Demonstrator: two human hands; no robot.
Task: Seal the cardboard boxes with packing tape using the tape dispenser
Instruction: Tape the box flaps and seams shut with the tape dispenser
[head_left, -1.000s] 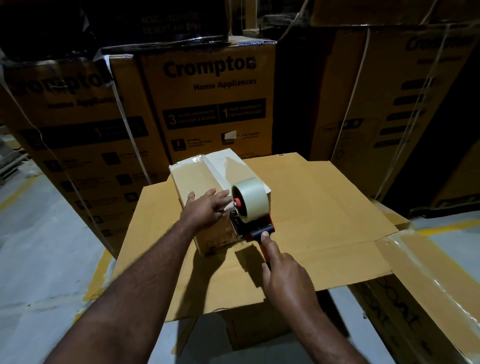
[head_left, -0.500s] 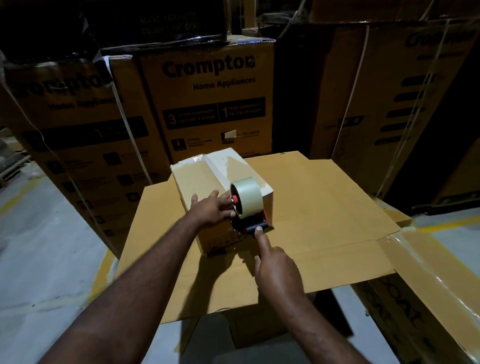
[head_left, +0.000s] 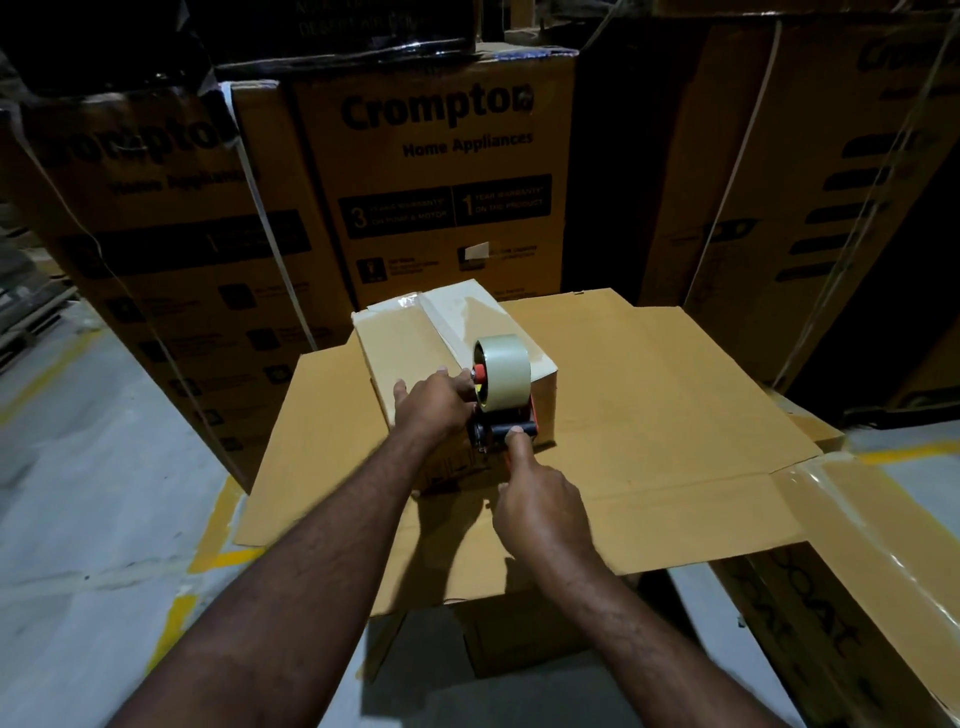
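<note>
head view: the tape dispenser (head_left: 501, 410) stood at the near edge of the small box (head_left: 436, 353), its front pressed against the box's near face. the right hand (head_left: 540, 512) was closed around the dispenser's handle from behind, with the index finger stretched forward along the top of the dark body. the handle itself was mostly hidden under that hand. the left hand (head_left: 434, 402) lay flat on the top of the small box just left of the dispenser, fingers together and pointing forward, the fingertips touching the red hub side of the roll.

the dispenser had a dark frame with red-orange parts and carried a fat roll of pale, clear tape (head_left: 503, 366) upright on a red hub. the small box was plain brown with a white panel on its far right top, and shiny tape already ran across that top. it sat toward the far left of a wide sheet of opened cardboard flaps (head_left: 649, 415) that served as a work surface.

behind stood tall printed cartons (head_left: 436, 171), strapped with bands. a grey floor (head_left: 93, 519) with yellow lines showed at left.
</note>
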